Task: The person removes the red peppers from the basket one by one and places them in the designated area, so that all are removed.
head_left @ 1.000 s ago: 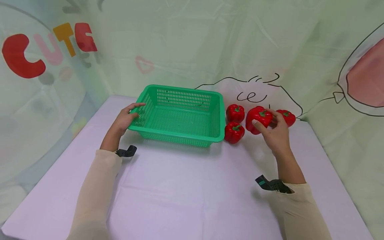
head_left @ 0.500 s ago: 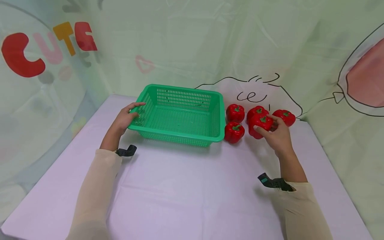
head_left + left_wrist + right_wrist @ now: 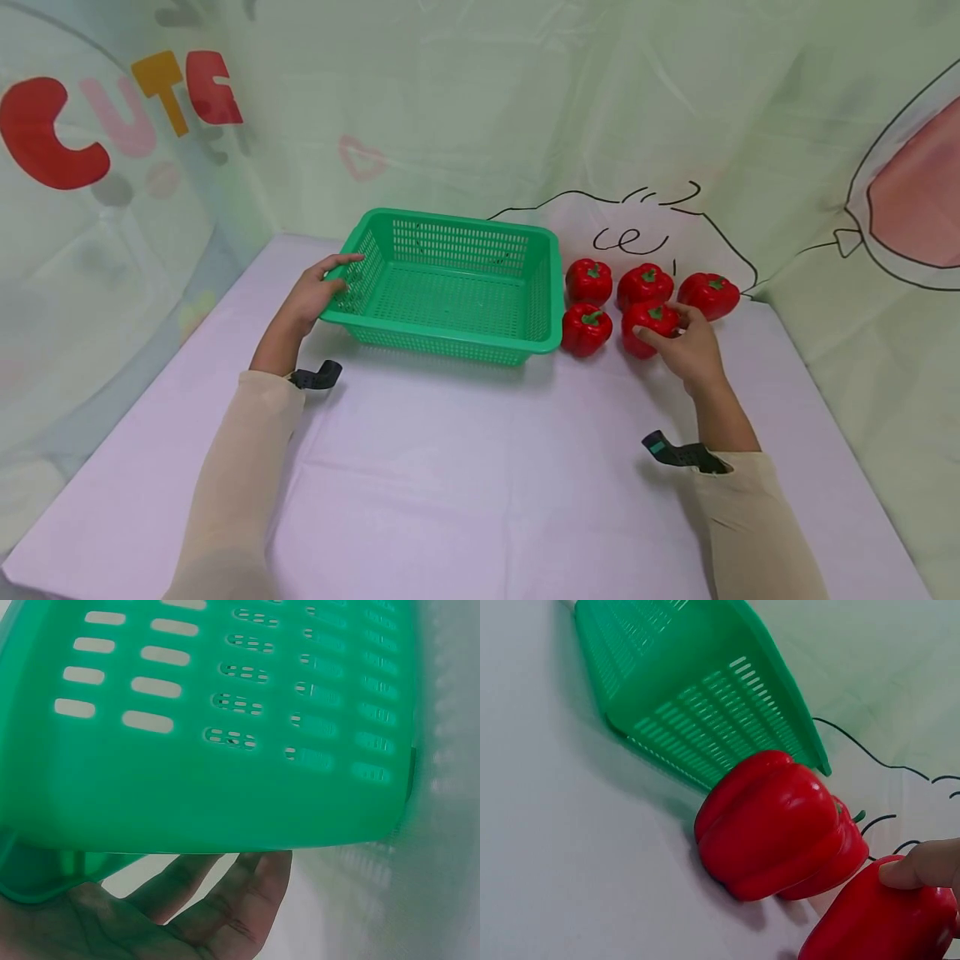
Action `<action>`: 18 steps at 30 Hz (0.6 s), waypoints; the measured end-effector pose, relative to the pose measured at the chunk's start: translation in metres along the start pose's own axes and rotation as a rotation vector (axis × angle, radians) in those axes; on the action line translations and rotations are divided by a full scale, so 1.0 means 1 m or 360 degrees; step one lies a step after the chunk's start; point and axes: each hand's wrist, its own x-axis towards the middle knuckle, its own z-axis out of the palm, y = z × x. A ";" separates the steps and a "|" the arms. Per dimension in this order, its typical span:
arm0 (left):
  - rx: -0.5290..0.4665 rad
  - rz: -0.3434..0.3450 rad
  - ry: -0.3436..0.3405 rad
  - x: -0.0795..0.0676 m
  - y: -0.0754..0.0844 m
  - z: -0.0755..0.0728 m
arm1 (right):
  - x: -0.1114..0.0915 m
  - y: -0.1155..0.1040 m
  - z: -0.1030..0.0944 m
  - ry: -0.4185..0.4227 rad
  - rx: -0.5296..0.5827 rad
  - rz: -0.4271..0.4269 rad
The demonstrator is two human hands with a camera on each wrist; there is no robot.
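A green plastic basket (image 3: 442,335) with slotted walls sits toward the back of the table. My left hand (image 3: 307,296) grips its left rim; in the left wrist view, fingers (image 3: 232,900) show past the edge of the basket wall (image 3: 202,802). My right hand (image 3: 693,350) holds a red bell pepper (image 3: 643,329) between thumb and fingers, low at the table; whether it touches the surface I cannot tell. In the right wrist view, the thumb (image 3: 922,866) presses on this pepper (image 3: 877,919). Part of its right side is hidden by my fingers.
Two red bell peppers stand beside the basket's right wall, a back one (image 3: 588,282) and a front one (image 3: 585,330). Behind the held pepper is another (image 3: 643,283), with one more (image 3: 708,295) to its right. A printed cloth (image 3: 450,108) hangs behind the table (image 3: 420,475).
My right hand has brought its bell pepper toward me and down, from in front of the back pepper, which is now uncovered. The left hand and basket have not moved.
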 end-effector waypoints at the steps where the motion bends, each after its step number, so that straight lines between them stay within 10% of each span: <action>1: -0.0001 -0.0001 0.0001 0.000 0.000 0.000 | 0.001 0.001 0.000 -0.0011 0.0003 0.0011; 18: 0.0091 0.0057 0.0048 0.004 0.002 0.003 | -0.006 -0.005 -0.015 -0.0110 -0.0092 0.0020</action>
